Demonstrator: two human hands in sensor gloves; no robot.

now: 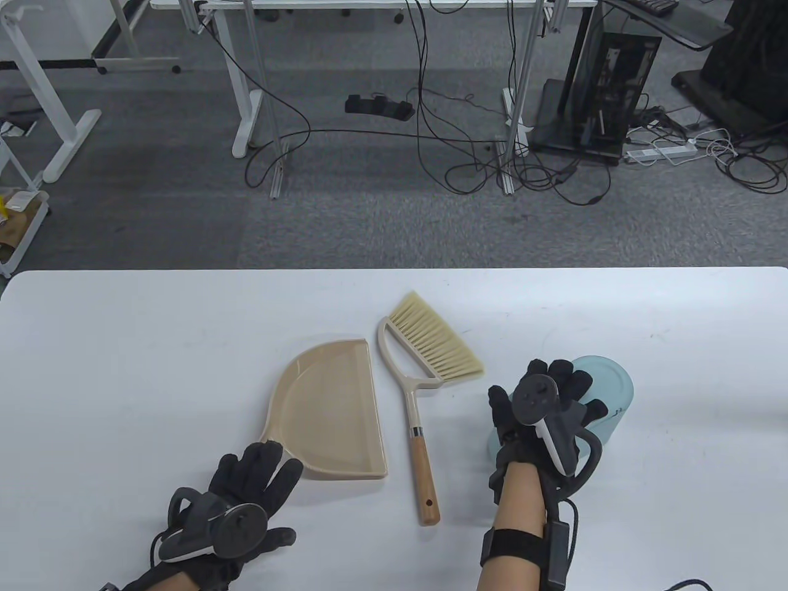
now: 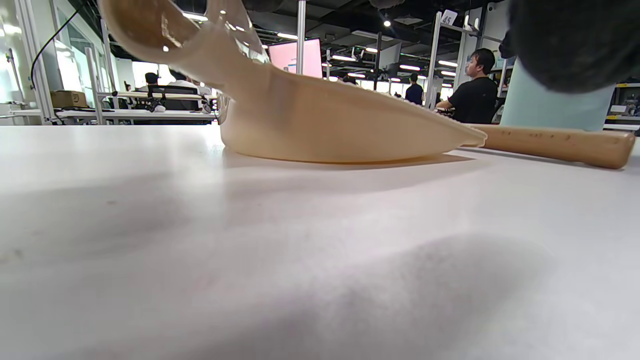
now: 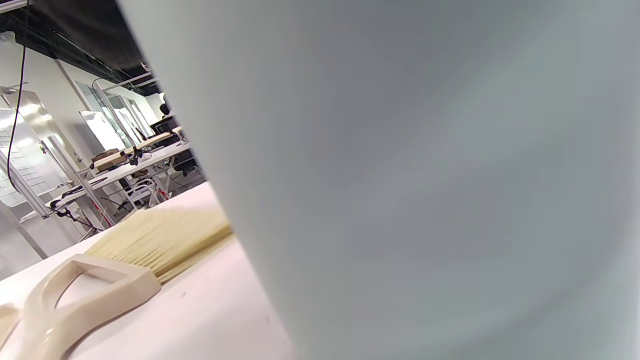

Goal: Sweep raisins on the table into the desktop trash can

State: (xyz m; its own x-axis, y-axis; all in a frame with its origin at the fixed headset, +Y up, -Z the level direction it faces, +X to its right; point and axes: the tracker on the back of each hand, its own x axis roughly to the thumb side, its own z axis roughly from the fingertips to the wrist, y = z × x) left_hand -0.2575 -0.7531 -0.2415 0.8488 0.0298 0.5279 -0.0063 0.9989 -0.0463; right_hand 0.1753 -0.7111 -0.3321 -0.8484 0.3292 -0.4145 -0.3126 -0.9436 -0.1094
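Looking down: white desk [image 1: 123, 369] with a sweeping kit laid out mid-desk and both gloved hands coming in from 6 o'clock.
Dustpan: beige plastic dustpan [image 1: 329, 409] lying flat at the centre, straight edge facing 3 o'clock, its stubby handle pointing to 7 o'clock. From the left wrist view it's the tan hump [image 2: 325, 125] sitting on the desk, handle end rising at the top left.
Brush: cream hand brush with pale straw bristles and a wooden handle [image 1: 414, 394], just beside the dustpan on its 3 o'clock side, not touching as far as I can tell. Bristles at 12 o'clock, wooden grip at 6. The right wrist view catches the cream frame and bristles [image 3: 125, 260] low on the left.
Trash can: pale blue translucent desktop trash can [image 1: 606, 391] at roughly 3 o'clock of the brush, well apart from the dustpan. It fills most of the right wrist view [image 3: 425, 175].
Right hand: black-gloved right hand [image 1: 545, 412] is wrapped on the near side of the can, fingers [image 1: 572, 378] curled over the wall, so it's gripping it.
Left hand: black-gloved left hand [image 1: 237, 498] at 6 o'clock of the dustpan, fingers [image 1: 271, 462] spread loose, holding nothing; the tips sit right at the dustpan handle, can't tell if they touch.
Raisins: honestly can't spot any in these shots.
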